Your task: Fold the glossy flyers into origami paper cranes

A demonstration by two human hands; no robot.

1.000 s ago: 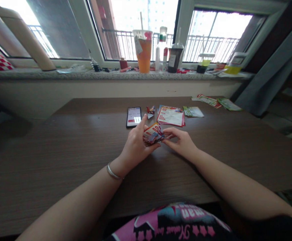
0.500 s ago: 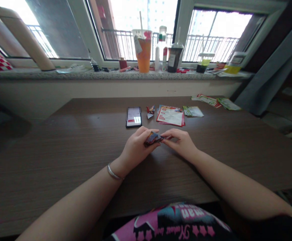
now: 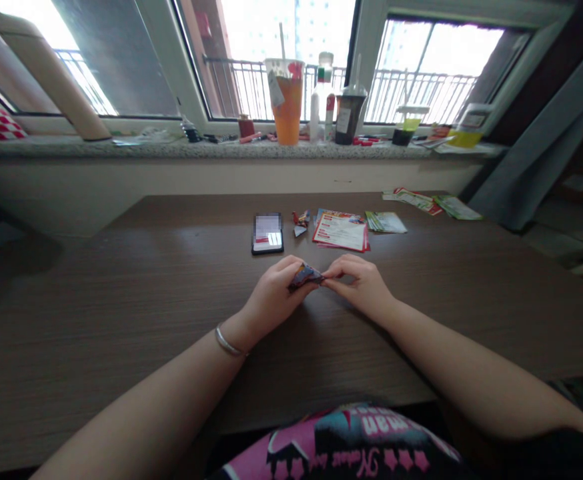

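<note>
Blue-red folded paper (image 3: 304, 277), pinched between left hand (image 3: 275, 295) and right hand (image 3: 357, 285), both gripping it

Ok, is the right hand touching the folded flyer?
Touching. The head view shows the right hand with its fingertips pressed against the end of the folded flyer.

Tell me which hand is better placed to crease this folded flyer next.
Probably your right hand: its fingertips pinch the end of the folded flyer, while your left hand wraps around the flyer's other end and seems to be steadying it.
</note>
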